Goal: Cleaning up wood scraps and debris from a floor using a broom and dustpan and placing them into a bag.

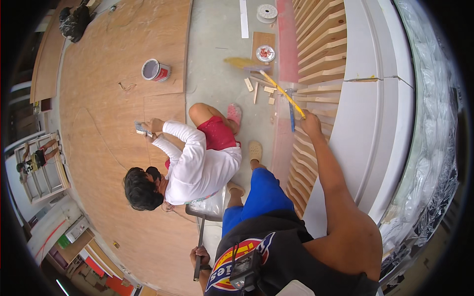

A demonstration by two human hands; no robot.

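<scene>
My right hand is closed around the yellow handle of a broom, stretched out ahead of me. The broom's yellowish head is blurred, over the grey floor beside small wood offcuts. Low on the left, my left hand grips the dark upright handle of a long-handled dustpan. Its pan lies by my feet, partly hidden behind a co-worker. A hammer with a blue handle lies close to the broom handle, beside the wooden slats.
A co-worker in a white top crouches at my left, holding a brush over a large plywood sheet. A paint can stands on the sheet. A round lid and a white spool lie ahead. Wooden slats and white panels line my right.
</scene>
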